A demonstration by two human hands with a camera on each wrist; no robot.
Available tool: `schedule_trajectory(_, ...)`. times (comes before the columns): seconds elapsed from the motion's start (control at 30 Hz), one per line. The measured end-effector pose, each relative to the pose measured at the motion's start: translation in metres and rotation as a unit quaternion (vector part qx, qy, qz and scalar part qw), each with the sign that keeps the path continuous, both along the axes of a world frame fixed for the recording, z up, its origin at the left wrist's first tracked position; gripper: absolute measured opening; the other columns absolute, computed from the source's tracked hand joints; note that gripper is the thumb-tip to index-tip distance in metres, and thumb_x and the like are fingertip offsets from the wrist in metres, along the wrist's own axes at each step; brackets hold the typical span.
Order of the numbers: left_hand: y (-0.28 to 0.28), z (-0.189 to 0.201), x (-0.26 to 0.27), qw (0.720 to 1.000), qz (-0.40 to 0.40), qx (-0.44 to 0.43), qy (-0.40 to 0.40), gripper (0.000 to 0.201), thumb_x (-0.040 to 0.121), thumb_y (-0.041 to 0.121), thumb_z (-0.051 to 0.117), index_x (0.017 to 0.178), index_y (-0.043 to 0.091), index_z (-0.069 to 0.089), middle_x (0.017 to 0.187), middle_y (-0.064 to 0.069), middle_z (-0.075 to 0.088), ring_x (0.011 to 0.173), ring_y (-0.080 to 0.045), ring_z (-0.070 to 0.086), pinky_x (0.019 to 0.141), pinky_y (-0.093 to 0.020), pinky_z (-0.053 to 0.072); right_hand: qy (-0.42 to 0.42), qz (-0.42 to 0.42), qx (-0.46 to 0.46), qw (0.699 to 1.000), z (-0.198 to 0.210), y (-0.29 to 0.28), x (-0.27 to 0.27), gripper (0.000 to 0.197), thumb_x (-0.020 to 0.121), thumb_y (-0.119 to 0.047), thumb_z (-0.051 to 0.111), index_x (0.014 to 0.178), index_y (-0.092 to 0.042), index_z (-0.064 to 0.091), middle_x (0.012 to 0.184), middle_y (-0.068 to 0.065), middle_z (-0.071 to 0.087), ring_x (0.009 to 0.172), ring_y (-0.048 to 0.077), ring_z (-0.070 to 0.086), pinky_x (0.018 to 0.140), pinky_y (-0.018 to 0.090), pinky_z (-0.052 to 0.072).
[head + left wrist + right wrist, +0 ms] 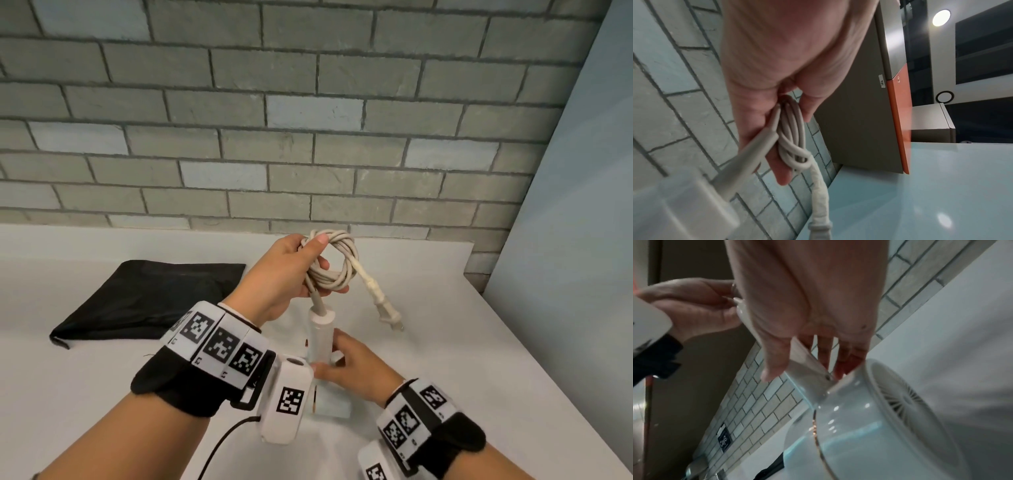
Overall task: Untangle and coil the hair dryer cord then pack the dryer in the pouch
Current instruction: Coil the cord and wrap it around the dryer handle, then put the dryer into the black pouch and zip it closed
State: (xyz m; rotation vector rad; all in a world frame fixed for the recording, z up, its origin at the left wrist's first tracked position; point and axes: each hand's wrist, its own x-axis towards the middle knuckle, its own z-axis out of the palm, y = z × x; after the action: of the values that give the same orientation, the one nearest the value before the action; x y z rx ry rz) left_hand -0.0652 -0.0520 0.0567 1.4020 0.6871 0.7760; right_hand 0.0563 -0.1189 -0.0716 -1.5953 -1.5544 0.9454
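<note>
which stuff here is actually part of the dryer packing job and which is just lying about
Part of the job:
- hair dryer, steadied by the right hand
- coiled cord, held in the left hand
- plug, hanging free of the coil
- black pouch, flat on the counter

Just lying about:
- grey and orange cabinet
- small dark label on the tiled wall

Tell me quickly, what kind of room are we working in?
Probably a bathroom-style mock-up in a lab or office: white countertop against a grey brick-pattern wall, with a grey-and-orange cabinet nearby.
</note>
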Motion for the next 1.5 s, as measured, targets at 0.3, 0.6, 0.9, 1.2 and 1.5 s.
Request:
schedule_trajectory(0.3, 0.031, -0.008, -0.053, 0.998, 0.021, -0.012, 0.058, 0.019, 0.092, 0.022, 0.050, 0.097, 0.007, 0.061, 0.069, -0.007, 0.060, 0.065, -0.019, 0.061, 0.073, -0.036, 0.058, -0.166, 0.013, 0.061, 0.984, 0.019, 0.010, 0.025, 0.044, 0.069, -0.034, 0.075, 0.107, -0.023, 0.056, 0.096, 0.001, 0.066, 0.087, 0.020, 0.060, 0.078, 0.035, 0.048)
schedule_trajectory(0.6, 0.058, -0.101, -0.068, 0.950, 0.041, -0.133, 0.281, 0.020, 0.089, 0.015, 0.056, 0.087, -0.005, 0.055, 0.071, -0.015, 0.056, 0.050, -0.020, 0.062, 0.043, -0.023, 0.054, -0.531, 0.043, 0.019, 0.846, -0.001, 0.022, 0.012, 0.042, 0.082, -0.023, 0.057, 0.122, -0.028, 0.046, 0.113, 0.003, 0.054, 0.108, 0.025, 0.051, 0.090, 0.039, 0.031)
schedule_trajectory(0.9, 0.080, -0.161, -0.078, 0.895, 0.031, -0.038, 0.442, 0.025, 0.086, 0.023, 0.060, 0.072, 0.003, 0.053, 0.094, -0.024, 0.068, 0.083, -0.032, 0.070, 0.078, -0.041, 0.058, -0.569, 0.045, -0.022, 0.821, -0.027, 0.031, -0.016, 0.031, 0.087, -0.018, 0.050, 0.118, -0.022, 0.047, 0.119, 0.005, 0.048, 0.110, 0.027, 0.046, 0.096, 0.037, 0.030)
schedule_trajectory(1.2, 0.141, -0.144, -0.124, 0.781, 0.182, 0.250, 0.544, 0.029, 0.085, 0.000, 0.047, 0.113, -0.003, 0.054, 0.124, -0.023, 0.048, 0.110, -0.038, 0.051, 0.097, -0.038, 0.040, -0.346, 0.031, -0.053, 0.936, 0.003, 0.034, -0.031, 0.042, 0.086, -0.020, 0.055, 0.126, -0.027, 0.043, 0.114, -0.001, 0.046, 0.105, 0.018, 0.049, 0.094, 0.036, 0.041)
schedule_trajectory(1.5, 0.183, -0.161, -0.122, 0.683, -0.012, 0.171, 0.710, 0.037, 0.088, 0.022, 0.053, 0.124, 0.012, 0.054, 0.134, -0.009, 0.047, 0.121, -0.030, 0.049, 0.103, -0.041, 0.041, -0.244, 0.058, -0.029, 0.968, 0.032, 0.044, -0.066, 0.028, 0.086, -0.026, 0.057, 0.114, -0.026, 0.053, 0.097, 0.000, 0.058, 0.083, 0.015, 0.056, 0.075, 0.028, 0.047)
